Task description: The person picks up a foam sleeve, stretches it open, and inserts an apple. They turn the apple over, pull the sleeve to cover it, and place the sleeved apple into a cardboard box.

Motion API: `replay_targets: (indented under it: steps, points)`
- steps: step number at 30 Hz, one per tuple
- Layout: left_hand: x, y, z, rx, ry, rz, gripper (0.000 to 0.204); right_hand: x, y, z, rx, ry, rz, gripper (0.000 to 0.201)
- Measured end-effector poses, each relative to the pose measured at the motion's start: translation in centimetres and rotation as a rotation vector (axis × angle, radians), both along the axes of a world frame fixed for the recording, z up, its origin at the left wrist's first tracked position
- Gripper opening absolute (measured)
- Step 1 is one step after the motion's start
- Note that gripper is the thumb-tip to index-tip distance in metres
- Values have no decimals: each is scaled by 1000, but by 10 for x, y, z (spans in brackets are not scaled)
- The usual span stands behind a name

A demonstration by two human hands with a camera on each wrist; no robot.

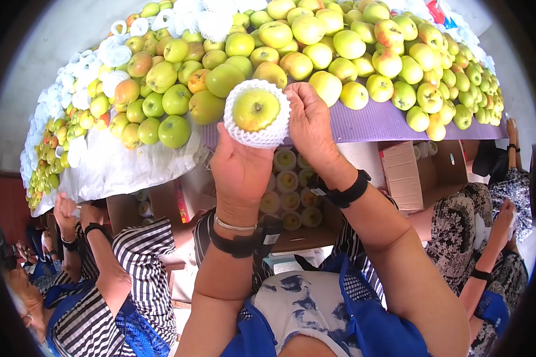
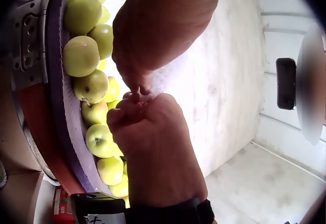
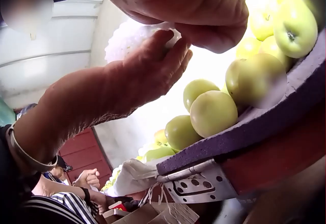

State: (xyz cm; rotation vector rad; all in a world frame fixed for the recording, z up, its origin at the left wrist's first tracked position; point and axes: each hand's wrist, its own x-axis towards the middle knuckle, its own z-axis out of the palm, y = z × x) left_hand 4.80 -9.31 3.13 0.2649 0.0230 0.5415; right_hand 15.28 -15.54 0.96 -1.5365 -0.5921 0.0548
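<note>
A yellow-green apple [image 1: 256,109] sits in a white foam net sleeve [image 1: 256,139], its dimpled end facing up. My left hand [image 1: 244,172] holds it from the near side, with the thumb along the sleeve's left and the fingers hidden beneath. On the right, my right hand [image 1: 312,122] pinches the sleeve's rim between thumb and curled fingers. From the right wrist, the sleeve [image 3: 127,39] shows behind the left hand [image 3: 137,79]. The left wrist view has both hands close together, hiding most of the fruit.
Heaped apples [image 1: 351,44] cover the stand over a purple mat [image 1: 363,126]. Empty foam sleeves [image 1: 214,24] lie at the back and left. Below the edge is a carton of sleeved apples [image 1: 289,181], with another open carton [image 1: 405,175] to its right. People sit on both sides.
</note>
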Motion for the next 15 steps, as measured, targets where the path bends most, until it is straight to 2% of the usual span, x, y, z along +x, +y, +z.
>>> replay_targets:
  steps: [6, 9, 13, 15]
  points:
    - [1, 6, -5, -7, -10, -12, 45, 1, -1, 1, 30, -34, 32, 11]
    - [0, 8, -5, 4, -20, 21, 45, -4, -6, 18, 126, -18, 2, 6]
    - [0, 11, -9, 56, 0, 103, 47, -2, -12, 22, 45, -365, 222, 12]
    - [0, 15, -8, 128, 55, 119, 49, -2, -13, 19, 21, -309, 276, 12]
